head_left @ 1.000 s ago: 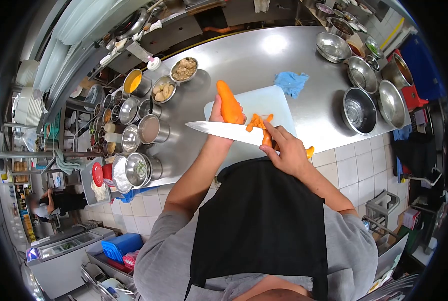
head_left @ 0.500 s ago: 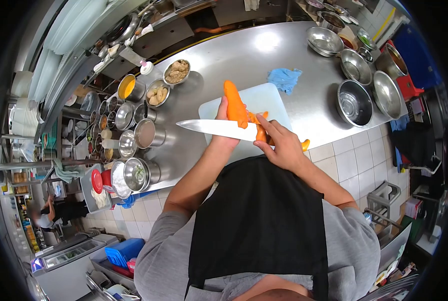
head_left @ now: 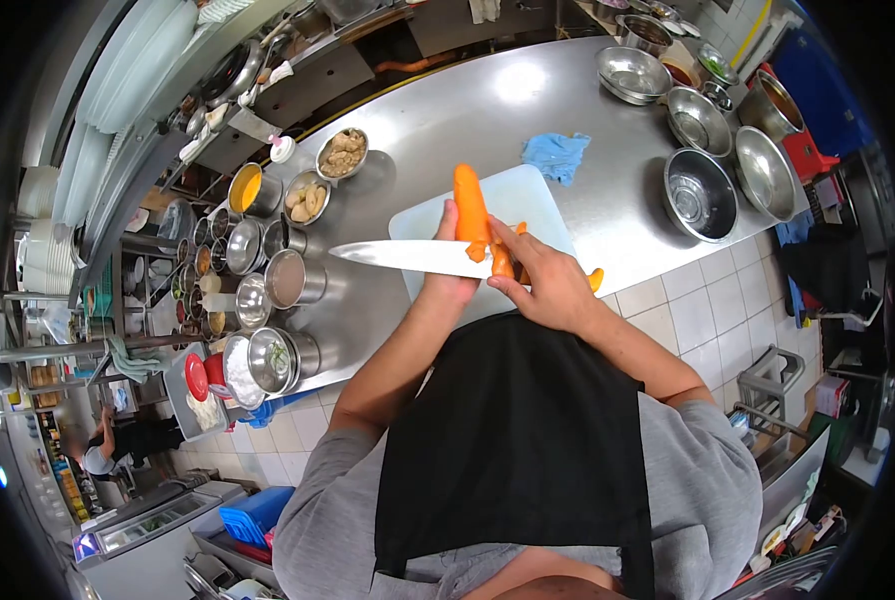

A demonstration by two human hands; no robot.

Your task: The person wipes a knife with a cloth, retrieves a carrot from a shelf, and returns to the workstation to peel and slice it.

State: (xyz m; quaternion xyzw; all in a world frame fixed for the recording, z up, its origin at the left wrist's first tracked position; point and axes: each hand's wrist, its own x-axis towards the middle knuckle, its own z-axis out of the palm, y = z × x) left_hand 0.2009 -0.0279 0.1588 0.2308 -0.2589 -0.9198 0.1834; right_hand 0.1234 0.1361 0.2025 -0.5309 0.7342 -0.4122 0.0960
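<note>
My left hand (head_left: pixel 451 280) grips a thick peeled carrot (head_left: pixel 470 203), its rounded end pointing away from me. A large kitchen knife (head_left: pixel 397 255) lies crosswise over this hand at the carrot's near end, blade tip to the left. My right hand (head_left: pixel 550 285) is closed around the knife's handle side, thumb and forefinger close to the carrot; a yellow-orange end (head_left: pixel 595 279) sticks out beyond the palm. Small orange carrot pieces (head_left: pixel 476 251) sit against the blade and by the right fingers. Beneath both hands is a white cutting board (head_left: pixel 417 222), partly hidden.
A blue cloth (head_left: pixel 556 157) lies beyond the board on the steel table (head_left: pixel 447 110). Steel bowls (head_left: pixel 701 195) stand at the right. On the left are a bowl of pale peeled pieces (head_left: pixel 307 198), several pots and containers. A person (head_left: pixel 117 445) stands far left.
The carrot has turned slightly to point straighter away from me. My right fingers have moved in against its near end, and the knife has shifted a little left.
</note>
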